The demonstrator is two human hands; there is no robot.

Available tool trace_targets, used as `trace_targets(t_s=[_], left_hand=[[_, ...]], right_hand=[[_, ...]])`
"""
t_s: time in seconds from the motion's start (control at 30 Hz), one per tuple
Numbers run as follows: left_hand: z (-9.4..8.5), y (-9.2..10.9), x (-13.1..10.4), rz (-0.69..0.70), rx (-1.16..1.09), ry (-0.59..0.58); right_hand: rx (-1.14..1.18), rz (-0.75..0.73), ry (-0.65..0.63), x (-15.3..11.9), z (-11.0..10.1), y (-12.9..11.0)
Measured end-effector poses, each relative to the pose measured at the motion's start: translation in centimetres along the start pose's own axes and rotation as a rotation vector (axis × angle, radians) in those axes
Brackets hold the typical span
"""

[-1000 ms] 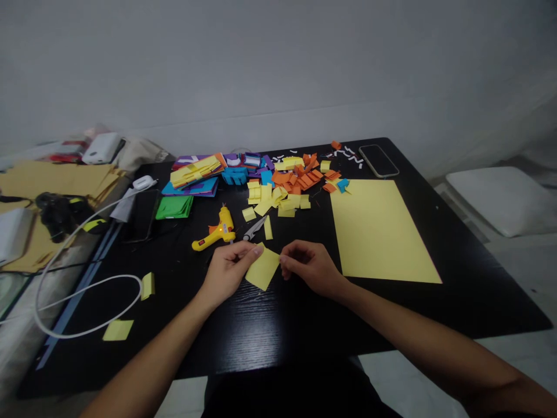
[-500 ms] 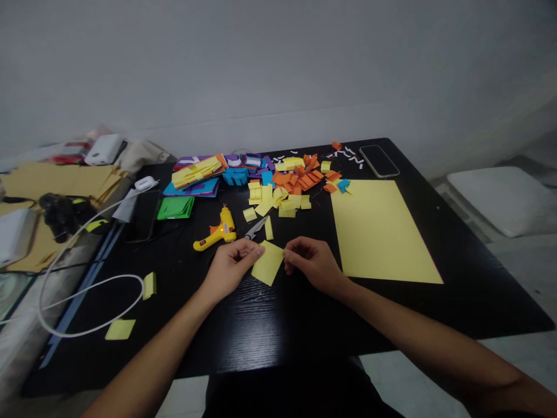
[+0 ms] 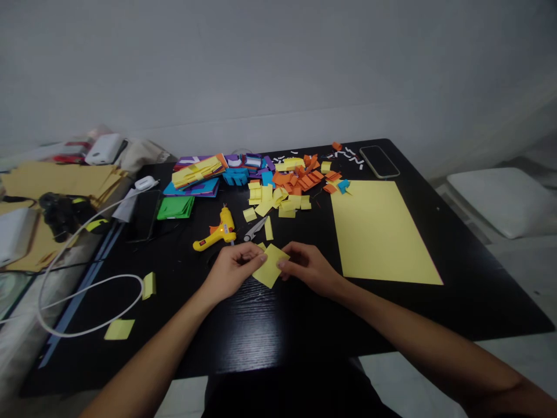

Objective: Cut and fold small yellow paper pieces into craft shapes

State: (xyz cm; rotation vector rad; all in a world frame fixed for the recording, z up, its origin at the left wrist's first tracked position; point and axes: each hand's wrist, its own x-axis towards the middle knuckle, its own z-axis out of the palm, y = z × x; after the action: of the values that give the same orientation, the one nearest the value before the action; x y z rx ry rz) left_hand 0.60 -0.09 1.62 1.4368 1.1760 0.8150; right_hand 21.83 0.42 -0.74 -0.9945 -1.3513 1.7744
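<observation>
Between my hands is a small yellow paper square [image 3: 270, 268], turned with one corner toward me. My left hand [image 3: 235, 268] pinches its left side between thumb and fingers. On the opposite side, my right hand [image 3: 308, 267] is closed on the square's edge. A bit of yellow paper shows behind the left fingertips; whether it is a separate piece I cannot tell. Just beyond the hands lie scissors [image 3: 255, 230], their handles partly hidden, and a narrow yellow strip [image 3: 268, 228]. A yellow glue gun [image 3: 220, 230] rests beyond my left hand.
Folded yellow and orange paper pieces [image 3: 300, 181] are heaped at the back. Left of them are coloured paper stacks [image 3: 198, 174] and green paper [image 3: 176, 207]. A large yellow sheet [image 3: 383, 232] lies right, below a phone [image 3: 379, 161]. A white cable [image 3: 91, 288] loops at left.
My right hand has shifted slightly left, and its thumb now overlaps the yellow square's right side. The square has turned a little and moved slightly right.
</observation>
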Motion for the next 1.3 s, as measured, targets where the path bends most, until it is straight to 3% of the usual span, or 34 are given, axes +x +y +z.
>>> trace_targets(t_s=[0.2,0.4,0.5,0.57,0.7,0.8,0.93,1.17,1.3], left_hand=[[0.4,0.1,-0.1,-0.005,-0.02,0.003],[-0.3,0.1,0.0,-0.06,-0.022,-0.075],[-0.6,0.1,0.1,-0.051,-0.042,-0.056],[-0.5,0.3,0.1,-0.025,-0.038,-0.011],[0.0,0.1,0.0,0.025,-0.024,0.076],[0.5,-0.3,-0.3,0.034,0.031,0.009],[0.9,-0.7,-0.5,0.066,0.135,-0.092],[1.0,-0.7,-0.6,0.175,0.036,0.058],[1.0,-0.9,-0.6,0.229,0.13,0.088]], right_hand=[[-0.096,0.025,-0.015,0.0,0.1,0.3],[0.034,0.008,0.074,0.3,-0.1,0.0],[0.094,0.006,0.102,0.5,-0.1,0.0],[0.116,0.018,0.075,0.5,-0.1,0.0],[0.037,0.09,-0.102,0.2,0.0,0.1],[-0.072,0.046,-0.094,0.0,0.2,0.2],[0.017,-0.026,-0.019,-0.1,0.5,0.4],[0.134,-0.026,0.13,0.4,-0.2,0.4],[0.168,-0.012,0.08,0.3,-0.1,0.2]])
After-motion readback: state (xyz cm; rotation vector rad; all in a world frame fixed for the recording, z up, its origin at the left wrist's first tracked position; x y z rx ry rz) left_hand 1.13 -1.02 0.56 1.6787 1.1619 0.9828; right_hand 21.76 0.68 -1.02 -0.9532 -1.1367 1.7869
